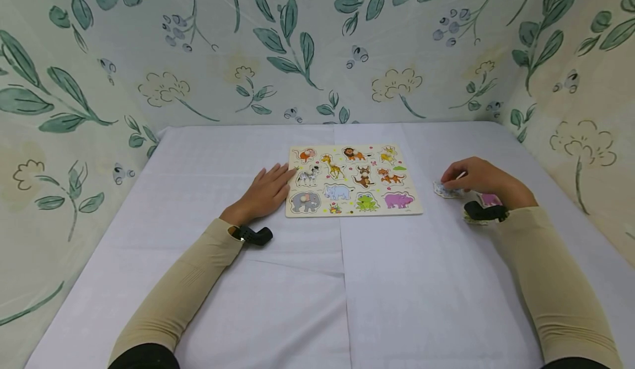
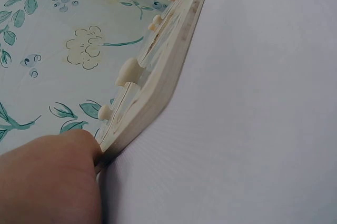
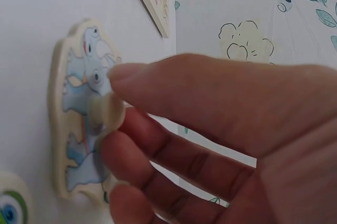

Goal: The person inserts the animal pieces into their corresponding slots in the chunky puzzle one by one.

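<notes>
A wooden animal puzzle board [image 1: 354, 212] lies flat on the table, printed with a zebra, lion, elephant and other animals. My left hand [image 1: 268, 190] rests against its left edge, fingers fairly straight; the thumb side [image 2: 58, 176] touches the board's corner in the left wrist view. To the right of the board, my right hand [image 1: 478, 178] pinches the small knob [image 3: 101, 110] of a blue rhinoceros puzzle piece [image 3: 79, 95]. The thumb sits above the knob and curled fingers lie below it. This piece looks tilted or flat on the cloth; I cannot tell which.
Beneath the right wrist lie more loose pieces: a pink one [image 1: 490, 199] and another [image 1: 473, 221] partly hidden by the black wrist camera [image 1: 486, 211]. White cloth [image 1: 278, 308] covers the table. A leaf-patterned curtain [image 1: 317, 43] hangs behind and at both sides.
</notes>
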`<state>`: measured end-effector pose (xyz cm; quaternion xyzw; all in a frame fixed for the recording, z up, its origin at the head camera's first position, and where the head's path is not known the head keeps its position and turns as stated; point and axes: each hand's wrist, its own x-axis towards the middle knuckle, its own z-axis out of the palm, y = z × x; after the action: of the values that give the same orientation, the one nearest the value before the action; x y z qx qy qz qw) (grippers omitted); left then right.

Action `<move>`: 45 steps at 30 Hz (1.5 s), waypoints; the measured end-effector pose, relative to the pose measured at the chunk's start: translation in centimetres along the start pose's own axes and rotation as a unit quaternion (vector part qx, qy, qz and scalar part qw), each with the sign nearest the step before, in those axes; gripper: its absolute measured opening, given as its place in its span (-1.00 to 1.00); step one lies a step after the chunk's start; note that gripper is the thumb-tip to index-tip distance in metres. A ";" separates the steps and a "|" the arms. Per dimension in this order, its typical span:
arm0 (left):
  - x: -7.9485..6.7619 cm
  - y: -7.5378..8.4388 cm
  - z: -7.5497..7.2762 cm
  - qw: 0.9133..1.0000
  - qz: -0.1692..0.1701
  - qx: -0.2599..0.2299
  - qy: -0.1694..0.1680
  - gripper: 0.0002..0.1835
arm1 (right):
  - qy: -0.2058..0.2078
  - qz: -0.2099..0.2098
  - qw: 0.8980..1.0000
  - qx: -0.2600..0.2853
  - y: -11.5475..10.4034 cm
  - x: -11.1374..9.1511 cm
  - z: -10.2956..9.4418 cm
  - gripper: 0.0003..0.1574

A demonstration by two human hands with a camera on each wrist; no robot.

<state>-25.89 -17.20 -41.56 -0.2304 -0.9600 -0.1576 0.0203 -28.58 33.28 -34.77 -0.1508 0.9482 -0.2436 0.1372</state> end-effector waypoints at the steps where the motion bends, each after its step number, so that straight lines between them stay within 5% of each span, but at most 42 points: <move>1: 0.0 0.0 0.0 1.000 0.000 0.000 0.001 -0.44 | -0.001 0.001 1.000 -0.001 0.0 0.0 0.0 -0.75; 45: 0.0 0.1 -0.1 1.000 0.002 0.001 0.002 -0.44 | 0.003 0.023 0.999 -0.043 -0.2 0.0 0.1 -0.81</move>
<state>-25.88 -17.18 -41.48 -0.2316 -0.9598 -0.1568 0.0230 -28.47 33.08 -34.72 -0.1343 0.9615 -0.1994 0.1331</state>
